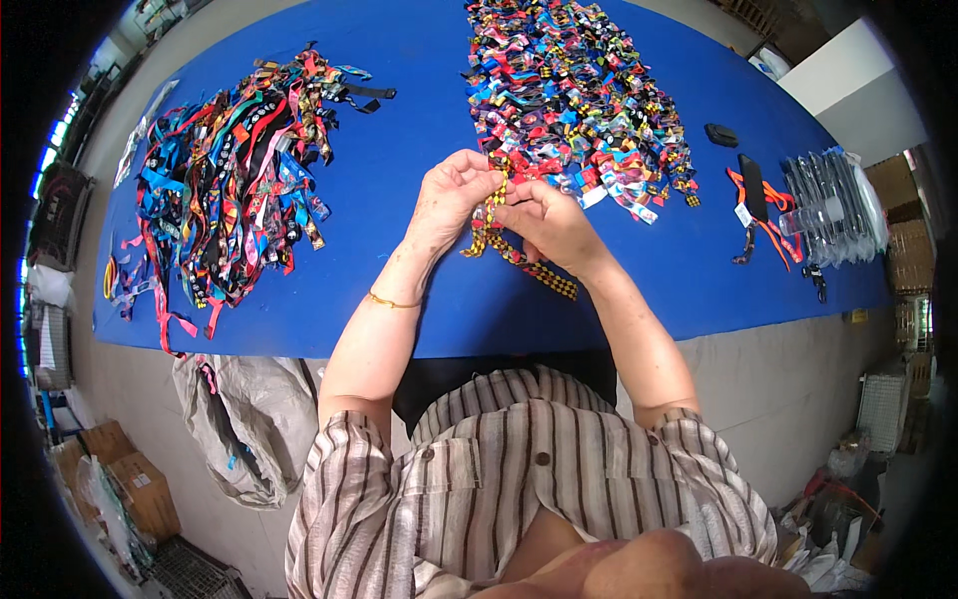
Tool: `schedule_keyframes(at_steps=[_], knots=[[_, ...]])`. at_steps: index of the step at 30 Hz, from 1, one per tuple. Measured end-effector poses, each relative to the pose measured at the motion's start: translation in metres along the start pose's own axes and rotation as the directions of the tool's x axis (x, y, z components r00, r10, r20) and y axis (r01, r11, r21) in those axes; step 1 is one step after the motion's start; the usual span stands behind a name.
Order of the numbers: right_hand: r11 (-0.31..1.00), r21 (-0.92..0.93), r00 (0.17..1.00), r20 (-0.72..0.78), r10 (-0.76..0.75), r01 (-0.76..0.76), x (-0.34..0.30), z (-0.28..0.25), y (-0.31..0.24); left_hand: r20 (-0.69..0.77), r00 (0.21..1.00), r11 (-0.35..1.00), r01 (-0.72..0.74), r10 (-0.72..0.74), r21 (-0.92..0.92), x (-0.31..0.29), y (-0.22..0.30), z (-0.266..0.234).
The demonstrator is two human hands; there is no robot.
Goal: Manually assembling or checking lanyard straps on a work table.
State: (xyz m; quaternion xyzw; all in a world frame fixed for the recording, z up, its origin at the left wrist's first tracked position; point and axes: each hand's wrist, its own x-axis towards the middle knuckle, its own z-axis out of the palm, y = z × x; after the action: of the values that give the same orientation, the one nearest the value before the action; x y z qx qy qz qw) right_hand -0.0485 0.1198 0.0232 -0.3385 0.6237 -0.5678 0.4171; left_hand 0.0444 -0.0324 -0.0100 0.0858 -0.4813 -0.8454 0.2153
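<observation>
Both hands are raised over the blue table, close together in front of me. Between them is a yellow-and-black checkered strap (551,279), with part of it bunched below the fingers and a tail trailing to the right. My left hand (449,203) pinches the strap's upper part between thumb and fingers. My right hand (559,232) is closed on it too, a little lower and from the right. Just beyond the hands lies a broad bed of small folded, multicoloured straps (574,95) laid in rows.
A loose heap of long patterned straps (239,190) covers the table's left, some hanging over the edge. At the right are an orange-and-black harness (766,205), a stack of clear plastic packets (828,210) and a small black object (720,135). A pale sack (254,429) stands below the table's left edge.
</observation>
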Motion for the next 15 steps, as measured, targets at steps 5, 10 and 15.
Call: schedule_keyframes(at_steps=[5, 10, 15], knots=[[0.998, -0.021, 0.998, -0.027, 0.051, -0.052, 0.000, 0.002, 0.002, -0.023, 0.999, 0.999, -0.023, 0.024, 0.044, 0.002, -0.002, -0.001], [0.994, -0.104, 0.998, -0.062, 0.013, -0.019, 0.001, -0.001, 0.009, -0.056, 0.998, 0.999, -0.016, 0.018, 0.040, 0.002, 0.002, -0.003], [0.924, -0.359, 0.980, -0.091, -0.175, 0.132, 0.000, -0.010, 0.019, -0.079, 0.997, 0.998, 0.003, -0.008, -0.059, 0.002, 0.008, 0.004]])
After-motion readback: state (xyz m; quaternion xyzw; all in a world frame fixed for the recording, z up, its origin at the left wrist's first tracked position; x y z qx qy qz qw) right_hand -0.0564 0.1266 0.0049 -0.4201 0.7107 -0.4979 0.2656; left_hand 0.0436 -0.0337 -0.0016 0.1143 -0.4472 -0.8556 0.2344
